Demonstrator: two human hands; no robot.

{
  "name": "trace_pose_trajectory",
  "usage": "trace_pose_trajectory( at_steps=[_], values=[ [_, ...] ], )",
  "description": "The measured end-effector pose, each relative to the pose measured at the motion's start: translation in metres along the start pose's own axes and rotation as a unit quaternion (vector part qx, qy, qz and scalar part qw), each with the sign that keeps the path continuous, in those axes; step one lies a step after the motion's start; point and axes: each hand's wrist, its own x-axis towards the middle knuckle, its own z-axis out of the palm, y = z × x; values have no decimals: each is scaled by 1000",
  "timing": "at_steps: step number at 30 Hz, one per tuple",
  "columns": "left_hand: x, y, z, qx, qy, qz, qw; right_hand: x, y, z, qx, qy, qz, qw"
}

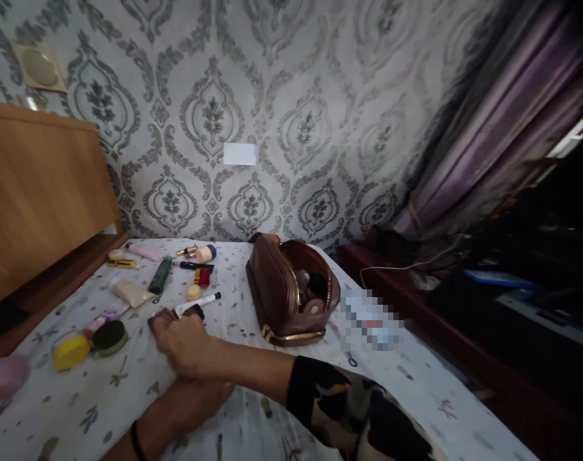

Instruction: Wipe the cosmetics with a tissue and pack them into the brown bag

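Note:
My right hand (pixel 186 342) reaches across from the right, over my left hand. Its fingers are closed on a small dark reddish-brown item (pixel 161 316), largely covered by the fingers; its kind cannot be made out. A white tube (pixel 200 302) with a black cap and a small black item (pixel 194 311) lie just beyond the knuckles. My left hand (pixel 205 396) rests low over the bedsheet beneath my right wrist, its fingers mostly hidden. Right of both hands stands a brown cosmetic bag (pixel 275 288), unzipped, with several dark items inside.
On the patterned sheet (pixel 253 422) at left lie a yellow-lidded jar (pixel 71 351), a dark round lid (pixel 109 337), a cream tube (pixel 131 292), a green tube (pixel 161 275) and a red item (pixel 202 276). A wooden cabinet (pixel 41 192) borders the left; a blurred packet (pixel 372 320) lies right.

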Motion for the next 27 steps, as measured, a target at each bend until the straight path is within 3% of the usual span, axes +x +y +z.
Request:
trace_pose_trajectory(
  at_steps=[5, 10, 13, 17, 20, 23, 25, 27],
  values=[
    [15, 15, -27, 1, -93, 24, 995, -7, 15, -8, 40, 48, 24, 998],
    [31, 31, -51, 32, -88, 81, 992, -10, 41, -8, 108, 114, 31, 987],
    [33, 32, -57, 42, -38, 98, 994, -13, 53, -6, 167, 161, 29, 972],
    [34, 34, -74, -29, 135, 88, 986, -26, 66, -9, 251, 218, 32, 943],
    [37, 34, -94, -134, 248, -32, 959, -43, 74, -10, 289, 231, 43, 928],
    [43, 26, -109, -223, 336, -206, 892, -58, 80, -5, 326, 232, 60, 915],
    [46, 18, -110, -260, 360, -272, 854, -65, 82, 2, 353, 230, 73, 904],
    [49, 11, -104, -282, 338, -296, 848, -68, 82, 10, 391, 237, 83, 886]
  ],
)
